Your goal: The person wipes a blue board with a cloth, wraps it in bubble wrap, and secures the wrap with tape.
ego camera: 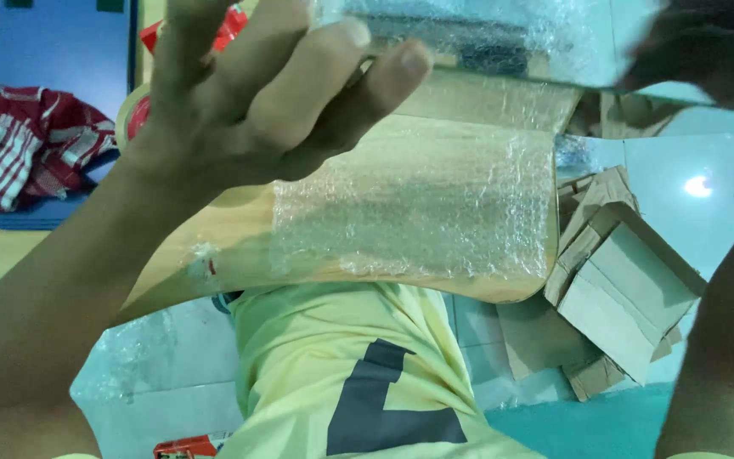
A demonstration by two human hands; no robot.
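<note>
Left hand (273,93) before bubble wrap (418,204), cardboard boxes (622,297) beside.

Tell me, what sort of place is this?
Probably a small packing spot on a tiled floor: a sheet of bubble wrap over a low wooden table, folded cardboard boxes beside it, and a tape roll nearby.

- The left hand (273,93) was raised close to the camera, its back toward the lens and its fingers (333,64) curled loosely forward.
- Its forearm ran down to the lower left corner of the view.
- The right hand (707,55) sat dark and blurred at the upper right, perhaps pinching.
- The right forearm dropped along the right edge.
</note>
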